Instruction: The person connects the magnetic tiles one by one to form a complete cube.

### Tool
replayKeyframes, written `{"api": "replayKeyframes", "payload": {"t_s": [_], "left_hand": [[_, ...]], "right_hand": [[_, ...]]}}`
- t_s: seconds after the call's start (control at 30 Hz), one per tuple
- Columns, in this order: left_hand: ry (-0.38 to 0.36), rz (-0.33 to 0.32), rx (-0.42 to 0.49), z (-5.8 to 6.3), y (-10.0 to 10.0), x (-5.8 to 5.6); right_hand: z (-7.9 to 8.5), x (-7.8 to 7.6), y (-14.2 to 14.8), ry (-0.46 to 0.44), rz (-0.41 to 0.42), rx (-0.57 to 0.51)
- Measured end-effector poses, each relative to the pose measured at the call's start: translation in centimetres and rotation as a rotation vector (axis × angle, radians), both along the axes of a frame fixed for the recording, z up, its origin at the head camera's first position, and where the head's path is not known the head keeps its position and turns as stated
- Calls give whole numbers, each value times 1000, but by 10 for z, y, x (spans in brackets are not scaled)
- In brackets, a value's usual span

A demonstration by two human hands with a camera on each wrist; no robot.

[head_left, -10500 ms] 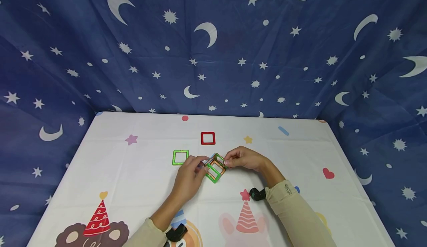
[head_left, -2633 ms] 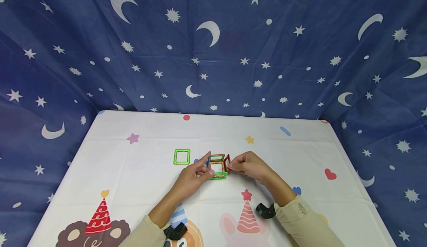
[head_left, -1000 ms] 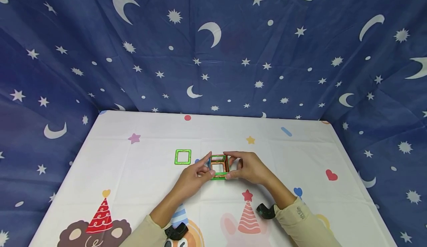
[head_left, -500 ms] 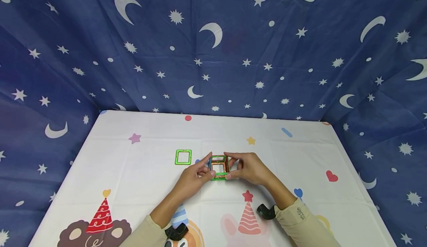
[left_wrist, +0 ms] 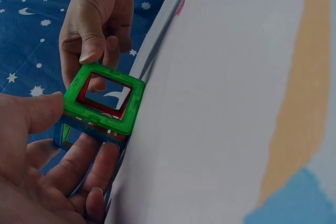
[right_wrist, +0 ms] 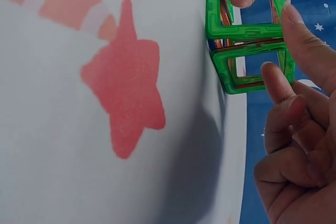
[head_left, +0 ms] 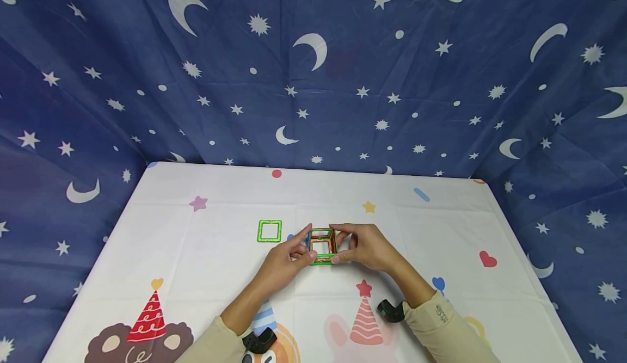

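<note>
An open-topped box of square magnetic tiles [head_left: 322,263] stands mid-table, with green, blue, red and orange frames. My left hand [head_left: 281,263] grips its left side, index finger along the far edge and thumb at the near left corner. At the right side, my right hand [head_left: 367,247] holds it between thumb and index finger. The left wrist view shows a green tile [left_wrist: 136,106] facing the camera, a blue one adjoining it. Two green tiles meet at an edge in the right wrist view, the upper tile [right_wrist: 212,11] beside my right thumb.
A loose green square tile [head_left: 260,231] lies flat to the left of the box. The white tablecloth [head_left: 220,276] has printed animals, stars and hearts. Behind the table hangs a dark blue curtain [head_left: 338,118] with moons and stars. Black wrist cameras [head_left: 391,311] sit at both cuffs.
The red tile lying behind the box has left its spot. My right hand brought a red tile upright against the right side, then spread over that side. The last half second looks still.
</note>
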State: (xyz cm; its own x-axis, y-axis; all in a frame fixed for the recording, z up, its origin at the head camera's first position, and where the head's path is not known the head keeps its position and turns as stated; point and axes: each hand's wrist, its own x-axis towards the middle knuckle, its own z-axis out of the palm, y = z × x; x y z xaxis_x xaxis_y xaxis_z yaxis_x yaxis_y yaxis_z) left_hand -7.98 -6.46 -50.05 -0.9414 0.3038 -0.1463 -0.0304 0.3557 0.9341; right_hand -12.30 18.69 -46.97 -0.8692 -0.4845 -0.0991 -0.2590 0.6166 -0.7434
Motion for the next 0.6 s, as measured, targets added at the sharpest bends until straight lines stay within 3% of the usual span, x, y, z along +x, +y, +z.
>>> {"api": "replayKeyframes", "payload": {"t_s": [0.6], "left_hand": [[10,1,-8,2,-3,-1]], "right_hand": [[-7,1,0,30,-11,-33]]}}
